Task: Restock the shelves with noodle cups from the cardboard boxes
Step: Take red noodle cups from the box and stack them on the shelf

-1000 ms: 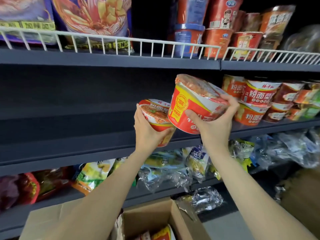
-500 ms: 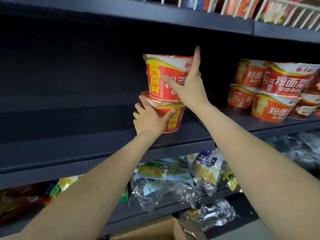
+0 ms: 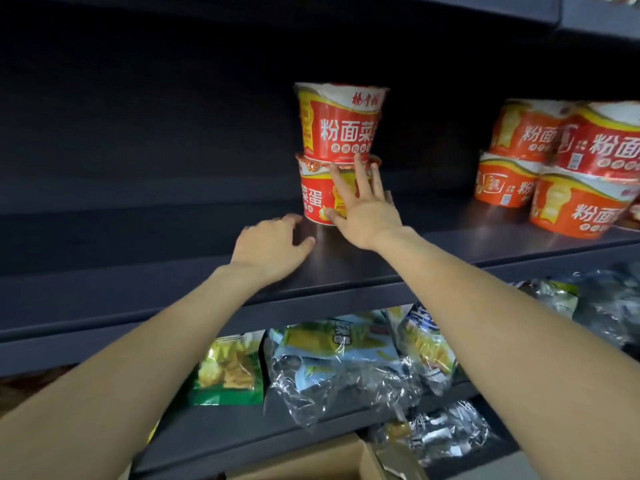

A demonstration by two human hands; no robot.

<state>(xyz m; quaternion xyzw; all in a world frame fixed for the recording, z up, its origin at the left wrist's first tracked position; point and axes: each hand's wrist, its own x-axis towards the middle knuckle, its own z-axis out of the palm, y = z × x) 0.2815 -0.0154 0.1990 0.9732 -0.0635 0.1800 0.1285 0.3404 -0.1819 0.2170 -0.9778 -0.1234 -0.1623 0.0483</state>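
Two red noodle cups stand stacked on the dark middle shelf (image 3: 433, 258): an upper cup (image 3: 339, 121) sits on a lower cup (image 3: 315, 192). My right hand (image 3: 363, 206) has its fingers spread straight against the front of the lower cup. My left hand (image 3: 270, 247) hovers just left of and in front of the stack, fingers loosely bent, holding nothing. A corner of the cardboard box (image 3: 304, 462) shows at the bottom edge.
More stacked red noodle cups (image 3: 568, 168) fill the right end of the same shelf. The shelf below holds snack bags in clear wrap (image 3: 332, 362) and a green bag (image 3: 228, 368). The shelf stretch left of the stack is dark and bare.
Both hands have let go of the cups, which now stand stacked deeper on the shelf. The left hand has drawn back; the right hand has dropped from the upper cup to the lower one.
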